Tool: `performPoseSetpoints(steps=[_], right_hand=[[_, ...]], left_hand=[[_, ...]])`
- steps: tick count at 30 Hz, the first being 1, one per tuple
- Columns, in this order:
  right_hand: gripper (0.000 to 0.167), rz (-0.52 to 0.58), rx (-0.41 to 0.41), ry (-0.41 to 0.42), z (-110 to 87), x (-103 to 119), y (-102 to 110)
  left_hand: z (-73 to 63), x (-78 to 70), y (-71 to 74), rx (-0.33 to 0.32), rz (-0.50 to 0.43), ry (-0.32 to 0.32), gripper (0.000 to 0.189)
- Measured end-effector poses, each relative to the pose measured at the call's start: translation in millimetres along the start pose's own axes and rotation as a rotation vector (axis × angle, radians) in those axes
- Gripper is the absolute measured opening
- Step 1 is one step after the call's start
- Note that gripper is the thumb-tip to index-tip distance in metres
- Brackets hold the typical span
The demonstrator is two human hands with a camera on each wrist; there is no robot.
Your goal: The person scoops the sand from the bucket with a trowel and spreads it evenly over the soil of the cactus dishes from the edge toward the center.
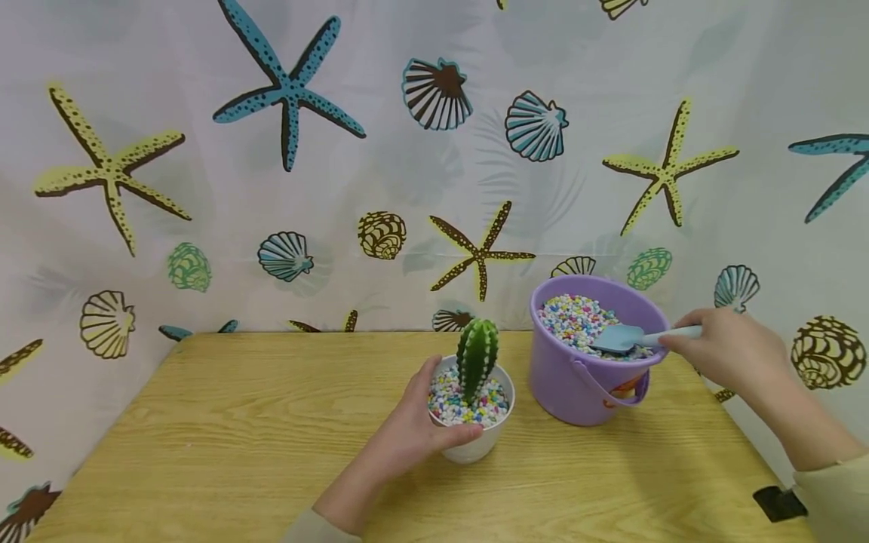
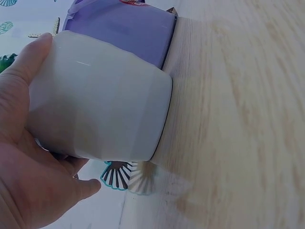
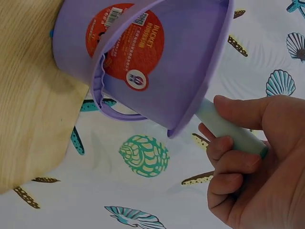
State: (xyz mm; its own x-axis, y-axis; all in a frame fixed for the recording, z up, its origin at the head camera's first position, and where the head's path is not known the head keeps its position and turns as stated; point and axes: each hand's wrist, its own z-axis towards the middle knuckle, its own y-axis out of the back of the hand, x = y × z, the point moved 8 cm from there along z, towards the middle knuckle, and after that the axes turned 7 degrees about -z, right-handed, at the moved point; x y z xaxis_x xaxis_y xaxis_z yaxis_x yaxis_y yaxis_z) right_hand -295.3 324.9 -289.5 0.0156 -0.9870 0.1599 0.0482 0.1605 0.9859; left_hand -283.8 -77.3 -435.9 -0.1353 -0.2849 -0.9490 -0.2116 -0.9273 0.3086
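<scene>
A white pot [image 1: 468, 451] stands on the table, filled near its rim with colourful pebbles [image 1: 451, 400]. A green cactus [image 1: 478, 358] rises upright from them. My left hand [image 1: 414, 426] grips the pot from the left, thumb across its near side and fingers around the far side; the left wrist view shows the pot's smooth wall [image 2: 105, 95]. My right hand [image 1: 733, 347] holds the handle of a light blue toy shovel [image 1: 619, 338]. The shovel's blade lies inside the purple bucket [image 1: 563, 385], over the pebbles there. In the right wrist view, curled fingers wrap the pale handle [image 3: 233, 131].
The bucket stands just right of the pot, its carrying handle [image 1: 611, 396] hanging down in front. A wooden table [image 1: 258, 430] spreads out beneath, and a curtain with starfish and shells [image 1: 380, 166] hangs behind. Something small and black [image 1: 779, 504] sits at the table's right edge.
</scene>
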Motion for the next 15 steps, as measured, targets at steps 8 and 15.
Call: performPoseSetpoints(steps=[8, 15], right_hand=[[0.057, 0.038, -0.077, 0.0, 4.3, -4, -7], [0.043, 0.093, -0.185, 0.029, 1.1, 4, -14]], left_hand=[[-1.4, -0.3, -1.0, 0.001, -0.006, -0.003, 0.131], [-0.4, 0.7, -0.7, -0.002, -0.005, 0.007, 0.132]])
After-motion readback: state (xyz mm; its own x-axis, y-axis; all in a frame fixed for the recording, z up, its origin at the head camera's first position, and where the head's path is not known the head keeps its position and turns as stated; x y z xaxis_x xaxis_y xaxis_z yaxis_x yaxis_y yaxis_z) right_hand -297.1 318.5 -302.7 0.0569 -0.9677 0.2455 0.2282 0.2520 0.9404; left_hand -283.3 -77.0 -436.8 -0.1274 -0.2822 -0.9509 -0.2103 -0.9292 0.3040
